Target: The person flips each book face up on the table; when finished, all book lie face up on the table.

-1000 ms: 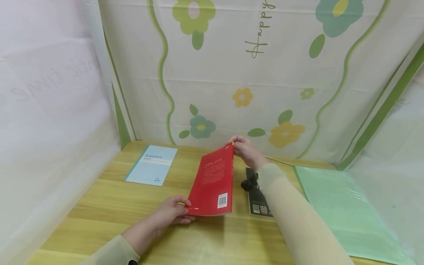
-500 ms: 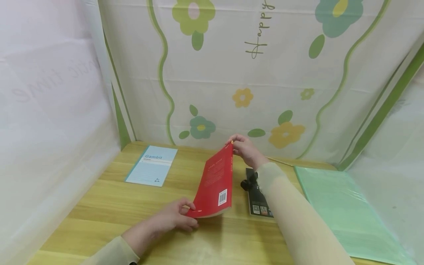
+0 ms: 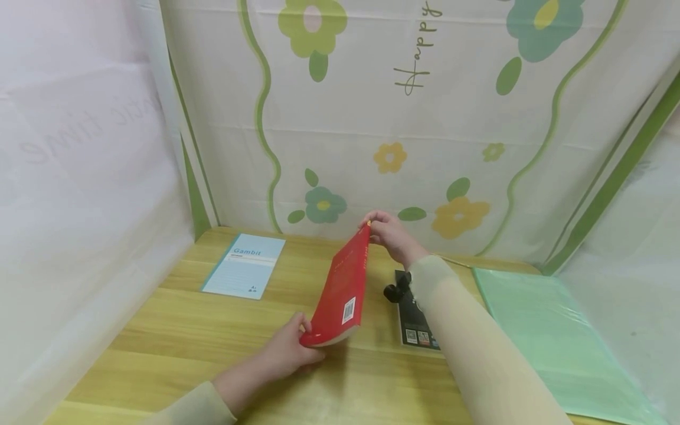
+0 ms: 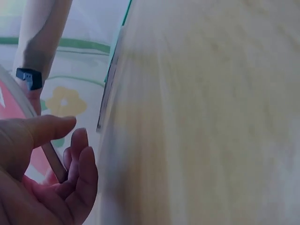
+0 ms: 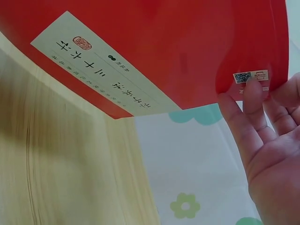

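A red paperback book (image 3: 342, 289) stands tilted on the wooden table (image 3: 186, 336), its back cover with a barcode facing left. My left hand (image 3: 289, 348) grips its near lower corner, thumb on the cover and fingers curled under the edge. My right hand (image 3: 388, 233) pinches the far upper corner. In the right wrist view the red book (image 5: 154, 51) fills the top, with the right hand's fingers (image 5: 255, 108) against its corner. The left wrist view shows my left hand (image 4: 42, 178) curled around the book's thin edge (image 4: 52, 161).
A light blue "Gambit" notebook (image 3: 244, 271) lies at the back left. A black card with a black clip (image 3: 411, 316) lies just right of the book, under my right forearm. A green plastic folder (image 3: 547, 342) covers the right side. Floral cloth walls enclose the table.
The red book has been raised from a shallow lean to a much steeper tilt. My left hand has slid under its near corner; my right hand has risen slightly with the top corner.
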Available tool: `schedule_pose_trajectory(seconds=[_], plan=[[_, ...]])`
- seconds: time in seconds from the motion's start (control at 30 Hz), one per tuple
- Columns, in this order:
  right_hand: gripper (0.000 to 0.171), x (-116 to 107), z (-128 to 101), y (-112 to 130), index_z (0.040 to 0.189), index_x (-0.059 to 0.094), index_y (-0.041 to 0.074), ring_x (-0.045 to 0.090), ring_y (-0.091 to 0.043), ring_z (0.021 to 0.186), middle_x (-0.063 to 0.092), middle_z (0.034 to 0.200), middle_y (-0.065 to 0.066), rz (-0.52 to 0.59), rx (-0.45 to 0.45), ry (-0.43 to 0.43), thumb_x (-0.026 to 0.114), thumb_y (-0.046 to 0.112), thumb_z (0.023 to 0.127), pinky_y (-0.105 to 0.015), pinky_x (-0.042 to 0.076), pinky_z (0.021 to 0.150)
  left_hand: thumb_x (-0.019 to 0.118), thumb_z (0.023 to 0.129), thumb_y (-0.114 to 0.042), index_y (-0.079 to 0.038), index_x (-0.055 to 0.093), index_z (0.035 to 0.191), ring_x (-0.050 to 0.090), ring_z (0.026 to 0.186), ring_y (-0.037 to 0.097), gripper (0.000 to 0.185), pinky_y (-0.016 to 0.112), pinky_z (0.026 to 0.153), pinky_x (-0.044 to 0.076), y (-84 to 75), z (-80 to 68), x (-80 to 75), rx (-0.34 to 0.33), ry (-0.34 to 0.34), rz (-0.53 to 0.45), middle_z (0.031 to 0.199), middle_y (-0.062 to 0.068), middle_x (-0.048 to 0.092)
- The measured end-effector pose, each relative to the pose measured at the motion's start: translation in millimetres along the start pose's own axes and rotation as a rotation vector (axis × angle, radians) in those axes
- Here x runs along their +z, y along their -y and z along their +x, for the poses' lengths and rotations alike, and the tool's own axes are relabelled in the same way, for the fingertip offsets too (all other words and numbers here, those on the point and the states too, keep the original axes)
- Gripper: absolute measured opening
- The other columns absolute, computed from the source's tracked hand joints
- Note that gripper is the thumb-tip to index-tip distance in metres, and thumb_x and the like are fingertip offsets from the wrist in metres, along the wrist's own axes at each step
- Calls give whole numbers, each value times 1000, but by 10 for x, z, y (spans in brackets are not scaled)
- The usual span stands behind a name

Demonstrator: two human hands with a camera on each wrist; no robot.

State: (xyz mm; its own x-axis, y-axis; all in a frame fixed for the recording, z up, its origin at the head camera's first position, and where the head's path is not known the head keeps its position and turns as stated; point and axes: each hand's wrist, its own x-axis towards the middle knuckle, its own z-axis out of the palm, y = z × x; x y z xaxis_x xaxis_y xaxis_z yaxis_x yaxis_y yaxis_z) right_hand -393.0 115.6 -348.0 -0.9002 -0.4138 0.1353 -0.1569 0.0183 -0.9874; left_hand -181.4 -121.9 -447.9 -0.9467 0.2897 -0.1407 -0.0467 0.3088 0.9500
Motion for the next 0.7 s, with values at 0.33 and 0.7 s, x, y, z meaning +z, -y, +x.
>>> schedule_pose_trajectory(seconds=[0.33, 0.7], plan=[[7, 38, 35, 88, 96, 60, -1, 63, -27, 90, 59, 109, -19, -35, 13, -19, 53, -2, 94, -39, 58, 83, 74, 85, -5, -6, 40, 99, 57, 47, 22, 37, 32, 46, 53, -20, 16, 107, 67, -103, 137, 87, 10, 61], [13, 31, 41, 120, 97, 59, 0, 62, -29, 93, 58, 112, -20, -49, 32, 1, 48, -5, 91, -44, 57, 86, 62, 85, 4, -7, 41, 96, 58, 43, 20, 25, 25, 36, 46, -60, -37, 132, 114, -83, 140, 65, 8, 57]])
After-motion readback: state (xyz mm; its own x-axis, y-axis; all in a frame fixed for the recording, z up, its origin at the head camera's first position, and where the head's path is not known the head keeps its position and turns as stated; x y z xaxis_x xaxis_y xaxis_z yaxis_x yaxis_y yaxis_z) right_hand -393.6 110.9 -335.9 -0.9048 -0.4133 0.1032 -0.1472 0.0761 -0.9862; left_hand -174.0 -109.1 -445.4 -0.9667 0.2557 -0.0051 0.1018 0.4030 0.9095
